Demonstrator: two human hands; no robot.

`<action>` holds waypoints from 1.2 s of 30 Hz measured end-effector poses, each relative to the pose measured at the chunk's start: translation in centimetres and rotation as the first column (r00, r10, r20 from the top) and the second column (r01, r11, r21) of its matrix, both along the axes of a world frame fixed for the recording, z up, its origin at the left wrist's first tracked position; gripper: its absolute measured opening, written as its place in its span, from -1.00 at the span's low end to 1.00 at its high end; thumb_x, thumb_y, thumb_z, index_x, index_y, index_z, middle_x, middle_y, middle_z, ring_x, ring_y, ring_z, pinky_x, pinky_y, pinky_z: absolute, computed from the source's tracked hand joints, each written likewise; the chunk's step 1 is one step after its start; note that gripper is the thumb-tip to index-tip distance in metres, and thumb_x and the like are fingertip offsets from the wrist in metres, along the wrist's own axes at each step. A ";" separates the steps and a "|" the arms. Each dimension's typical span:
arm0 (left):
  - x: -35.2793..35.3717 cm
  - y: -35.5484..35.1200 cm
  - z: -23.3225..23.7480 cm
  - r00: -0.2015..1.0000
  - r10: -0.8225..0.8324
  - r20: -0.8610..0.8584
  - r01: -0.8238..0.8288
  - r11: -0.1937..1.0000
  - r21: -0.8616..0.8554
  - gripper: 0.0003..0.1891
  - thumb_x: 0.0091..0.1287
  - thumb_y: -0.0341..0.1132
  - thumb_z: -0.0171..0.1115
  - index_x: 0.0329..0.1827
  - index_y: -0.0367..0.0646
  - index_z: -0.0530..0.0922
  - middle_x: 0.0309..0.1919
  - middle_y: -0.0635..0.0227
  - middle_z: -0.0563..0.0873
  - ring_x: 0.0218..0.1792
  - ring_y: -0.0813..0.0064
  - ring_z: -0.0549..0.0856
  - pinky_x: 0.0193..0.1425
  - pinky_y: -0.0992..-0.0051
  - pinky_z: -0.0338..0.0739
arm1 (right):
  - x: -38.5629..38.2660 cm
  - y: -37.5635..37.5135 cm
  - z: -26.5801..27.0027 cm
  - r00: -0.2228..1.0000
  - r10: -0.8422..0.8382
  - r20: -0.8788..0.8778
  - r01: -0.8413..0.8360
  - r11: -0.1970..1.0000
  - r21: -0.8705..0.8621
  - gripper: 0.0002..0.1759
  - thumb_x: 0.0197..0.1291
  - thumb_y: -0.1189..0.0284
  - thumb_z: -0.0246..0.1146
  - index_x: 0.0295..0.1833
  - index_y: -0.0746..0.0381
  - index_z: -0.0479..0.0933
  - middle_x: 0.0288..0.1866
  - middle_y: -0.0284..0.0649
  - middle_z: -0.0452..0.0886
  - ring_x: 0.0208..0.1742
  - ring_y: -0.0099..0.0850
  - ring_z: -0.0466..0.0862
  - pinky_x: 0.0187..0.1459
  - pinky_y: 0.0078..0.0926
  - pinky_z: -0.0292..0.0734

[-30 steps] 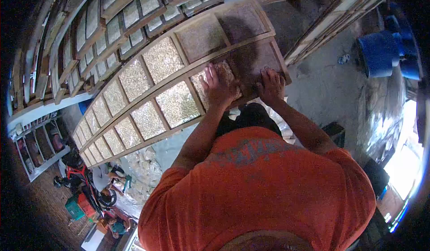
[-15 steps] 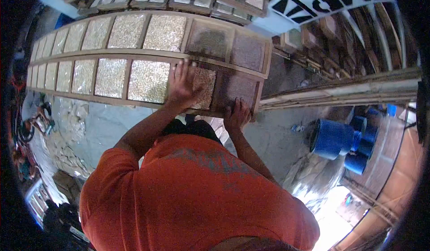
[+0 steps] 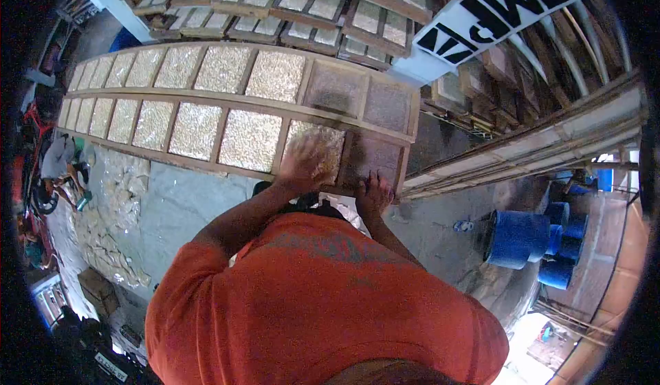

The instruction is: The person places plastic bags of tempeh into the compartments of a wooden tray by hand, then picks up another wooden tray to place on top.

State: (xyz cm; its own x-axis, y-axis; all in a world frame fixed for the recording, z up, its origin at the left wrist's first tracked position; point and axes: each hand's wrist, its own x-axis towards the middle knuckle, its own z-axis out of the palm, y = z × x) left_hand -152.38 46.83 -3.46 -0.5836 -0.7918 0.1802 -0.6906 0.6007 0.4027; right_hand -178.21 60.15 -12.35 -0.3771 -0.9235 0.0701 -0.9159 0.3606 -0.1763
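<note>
A long wooden tray (image 3: 185, 98) with two rows of square compartments lies in front of me. Pale bean-like grains in shiny clear wrap fill most of them. My left hand (image 3: 306, 159), blurred, lies flat with fingers spread over one grain-filled slab (image 3: 335, 139) in the near row, hiding part of it. At the tray's near right edge rests my right hand (image 3: 376, 191), its fingers slightly bent on top of the frame beside a bare dark mesh compartment (image 3: 375, 155). Two more bare mesh compartments (image 3: 388, 104) show at the right end of the far row.
Stacked racks of similar filled trays (image 3: 309, 3) stand behind, beside a white sign (image 3: 505, 17) with black letters. Long wooden frames (image 3: 522, 141) extend rightward. Blue barrels (image 3: 519, 239) stand at right. A person (image 3: 62, 161) is at the far left, near plastic sheeting on the floor.
My left hand has slid from the slab's left side onto its middle. My right hand stays at the tray edge. The whole view has shifted slightly as my head moved.
</note>
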 end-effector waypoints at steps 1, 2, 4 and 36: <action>3.3 0.6 0.8 0.993 -0.063 -0.105 0.065 0.998 0.015 -0.09 0.35 0.27 0.35 0.69 0.06 0.31 0.68 -0.17 0.17 0.66 -0.30 0.14 0.71 -0.24 -0.04 | 0.4 -0.1 0.2 1.000 -0.012 -0.015 0.012 1.000 0.010 -0.30 0.42 -0.01 0.24 0.56 0.05 0.41 0.56 -0.04 0.41 0.53 0.03 0.38 0.49 0.32 0.13; 6.3 1.7 0.3 1.000 0.021 -0.015 -0.020 0.999 0.044 -0.09 0.33 0.26 0.37 0.69 0.07 0.31 0.68 -0.16 0.18 0.66 -0.30 0.14 0.70 -0.26 -0.04 | 0.1 -0.1 -0.2 0.999 -0.033 -0.006 0.033 0.999 0.006 -0.30 0.42 -0.01 0.24 0.56 0.05 0.41 0.56 -0.04 0.41 0.53 0.03 0.38 0.49 0.32 0.13; 14.2 4.2 -2.0 0.964 0.118 0.238 -0.156 0.977 0.147 -0.08 0.35 0.27 0.35 0.71 0.06 0.28 0.68 -0.15 0.17 0.67 -0.28 0.12 0.70 -0.30 -0.08 | -0.6 0.4 -1.7 0.997 0.076 0.012 -0.072 0.979 -0.191 -0.27 0.40 -0.01 0.27 0.56 0.11 0.40 0.54 0.01 0.42 0.51 0.07 0.40 0.50 0.29 0.13; 51.5 48.3 -21.7 -0.459 0.730 0.506 -0.404 -0.679 0.613 -0.11 0.50 0.34 0.03 0.40 -0.47 0.55 0.34 -0.30 0.63 0.42 -0.15 0.59 0.54 0.14 0.44 | 54.4 -49.2 1.8 0.894 0.169 -0.414 -0.359 0.823 -0.439 -0.43 0.60 0.08 0.05 0.42 0.30 0.48 0.33 0.16 0.57 0.46 0.14 0.47 0.49 0.20 0.30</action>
